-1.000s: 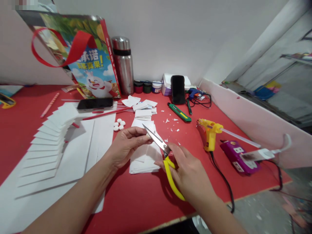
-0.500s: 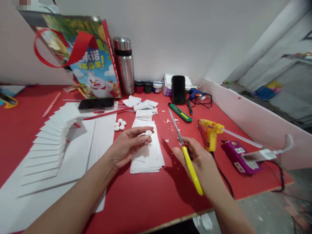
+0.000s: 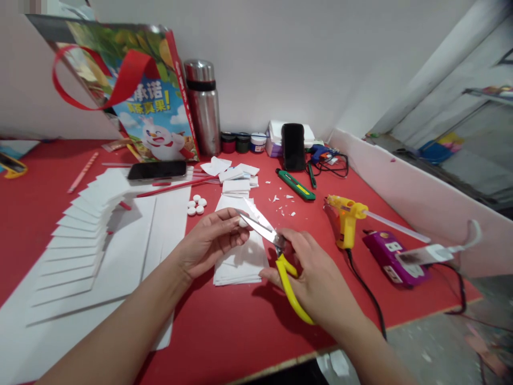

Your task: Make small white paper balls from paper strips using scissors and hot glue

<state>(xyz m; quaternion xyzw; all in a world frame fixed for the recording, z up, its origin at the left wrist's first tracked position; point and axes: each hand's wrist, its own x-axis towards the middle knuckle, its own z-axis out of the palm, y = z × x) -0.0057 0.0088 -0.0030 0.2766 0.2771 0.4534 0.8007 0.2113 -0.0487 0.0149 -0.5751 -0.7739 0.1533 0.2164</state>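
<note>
Between thumb and fingers, my left hand [image 3: 212, 238] pinches a small white disc [image 3: 242, 222]. My right hand [image 3: 315, 270] grips yellow-handled scissors [image 3: 294, 294], whose blades are spread, with one blade at the disc. Whether the blade touches it I cannot tell. Under both hands lies a stack of white paper strips [image 3: 240, 267]. Several more white discs [image 3: 196, 205] sit in a cluster left of the stack. Small white paper scraps [image 3: 288, 197] are scattered to the right, behind my right hand.
Fanned white card steps [image 3: 76, 235] lie at left beside a black phone [image 3: 157, 170]. Behind stand a printed bag [image 3: 156, 107] and a steel flask [image 3: 203, 107]. On the right are a green cutter [image 3: 295, 185], a yellow glue gun [image 3: 345, 216] with its cable and a purple box [image 3: 395, 259].
My right hand has moved left, turning the scissors and bringing their now spread blades up to the disc. My left hand stays nearly in place, still pinching it.
</note>
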